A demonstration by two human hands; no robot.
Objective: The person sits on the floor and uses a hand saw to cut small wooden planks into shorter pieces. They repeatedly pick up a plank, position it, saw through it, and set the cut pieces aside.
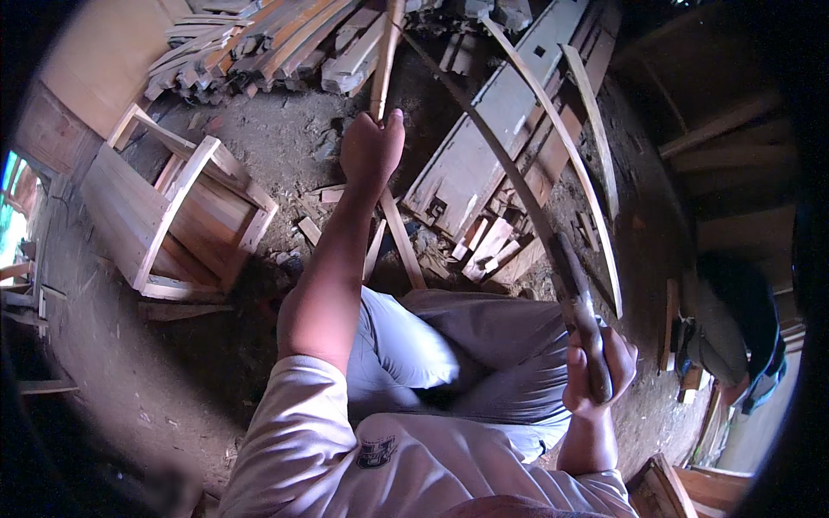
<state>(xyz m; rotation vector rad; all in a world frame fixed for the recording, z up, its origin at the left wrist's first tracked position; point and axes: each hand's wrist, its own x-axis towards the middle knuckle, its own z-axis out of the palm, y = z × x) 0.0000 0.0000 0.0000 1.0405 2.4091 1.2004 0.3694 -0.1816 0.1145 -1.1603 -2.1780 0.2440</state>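
Observation:
My left hand [371, 154] reaches forward, closed around a narrow wooden strip [388, 65] that runs away from me toward the top of the view. At the right, my right hand [600, 369] grips the dark wooden handle of what looks like a long saw [503, 155], seen nearly edge-on; teeth cannot be made out. Its thin dark length slants up and left, and the far end appears to meet or cross the strip. Another slat [401, 237] shows below my left wrist; whether it joins the held strip is hidden.
A wooden frame with slatted sides [177, 211] lies at the left. Stacked timber [276, 43] fills the far side. A pale board [509, 112] and long curved strips [566, 142] lie to the right, near cut offcuts [492, 250]. Dark cloth [743, 319] hangs at far right.

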